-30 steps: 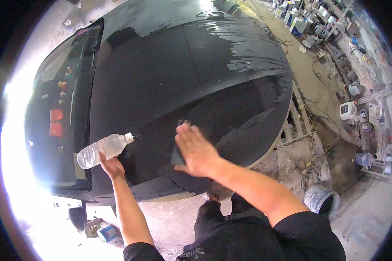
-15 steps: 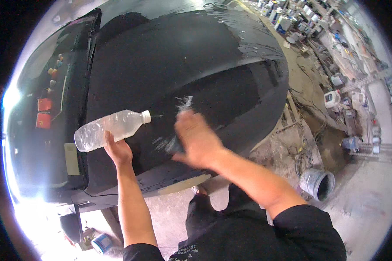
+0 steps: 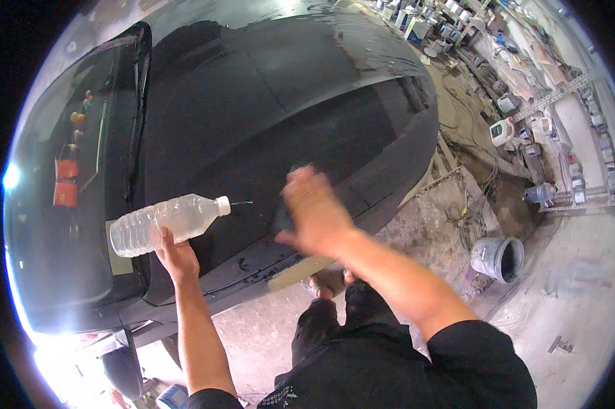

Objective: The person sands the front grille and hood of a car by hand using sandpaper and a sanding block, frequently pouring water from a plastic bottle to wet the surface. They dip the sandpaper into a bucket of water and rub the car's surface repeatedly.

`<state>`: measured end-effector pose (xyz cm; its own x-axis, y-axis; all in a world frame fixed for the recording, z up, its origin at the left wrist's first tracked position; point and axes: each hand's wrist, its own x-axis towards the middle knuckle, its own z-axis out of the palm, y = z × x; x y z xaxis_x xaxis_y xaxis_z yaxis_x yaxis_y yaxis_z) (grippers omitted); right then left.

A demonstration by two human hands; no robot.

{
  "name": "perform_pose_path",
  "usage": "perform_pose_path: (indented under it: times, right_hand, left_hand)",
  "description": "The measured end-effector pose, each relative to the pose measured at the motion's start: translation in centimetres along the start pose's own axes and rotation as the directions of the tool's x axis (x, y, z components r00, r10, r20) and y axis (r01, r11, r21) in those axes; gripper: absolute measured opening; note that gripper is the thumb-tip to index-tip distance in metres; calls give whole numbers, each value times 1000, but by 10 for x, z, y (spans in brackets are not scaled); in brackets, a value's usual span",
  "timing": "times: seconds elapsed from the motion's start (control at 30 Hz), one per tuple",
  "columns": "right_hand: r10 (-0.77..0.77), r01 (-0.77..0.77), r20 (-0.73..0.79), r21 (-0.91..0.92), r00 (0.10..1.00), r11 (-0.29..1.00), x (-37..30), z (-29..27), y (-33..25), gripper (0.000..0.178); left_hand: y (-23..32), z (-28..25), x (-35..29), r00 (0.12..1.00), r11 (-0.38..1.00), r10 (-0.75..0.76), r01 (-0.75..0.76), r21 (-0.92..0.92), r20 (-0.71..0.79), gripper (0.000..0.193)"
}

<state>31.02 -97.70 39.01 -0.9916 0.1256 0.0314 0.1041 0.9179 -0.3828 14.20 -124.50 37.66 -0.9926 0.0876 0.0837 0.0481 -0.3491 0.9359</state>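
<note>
In my left hand (image 3: pixel 178 258) lies a clear plastic bottle (image 3: pixel 167 221) with a white cap, tilted nearly sideways and partly filled with clear liquid. From the cap a thin jet spurts to the right. My right hand (image 3: pixel 315 213) is flat on the dark car hood (image 3: pixel 212 123), smeared by motion. Around its fingers shows the edge of a dark flat piece, mostly hidden under the palm; its kind cannot be made out. The hood looks wet, with glossy and dull patches and streaks toward its far end.
The windshield (image 3: pixel 75 238) is on the left, with a side mirror (image 3: pixel 122 365) below. At the right a grey bucket (image 3: pixel 498 259) lies near cables on the floor. Shelving (image 3: pixel 573 92) with several cans and a white jug (image 3: pixel 502 131) lines the wall.
My right hand has shifted slightly over the hood, and the whitish splashes beside it no longer show. The bottle appears a little lower and still squirts. The view has turned slightly.
</note>
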Motion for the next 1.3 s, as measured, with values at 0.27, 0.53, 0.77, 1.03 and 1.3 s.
perform_pose_path:
  times: [0.27, 0.53, 0.77, 1.03, 1.3]
  right_hand:
    - [-64, 61, 101, 39, 993, 997, -8, -23, 37, 85]
    - [66, -69, 75, 41, 995, 997, 0, -12, 38, 92]
    - [326, -345, -188, -76, 926, 936, -25, -32, 229, 90]
    - [-3, 30, -149, 176, 989, 984, -29, -5, 109, 96]
    - [361, -367, -206, 7, 910, 930, 8, -47, 245, 87]
  left_hand:
    - [-3, -12, -7, 998, 998, 63, -63, 6, 4, 63]
    - [-28, 52, -4, 997, 997, 74, -74, -8, 24, 64]
    - [-69, 131, 1, 997, 999, 40, -40, 1, 69, 62]
    - [-78, 110, 7, 995, 996, 59, -64, 56, 81, 65]
    - [-79, 119, 7, 995, 988, 80, -86, 126, 51, 73]
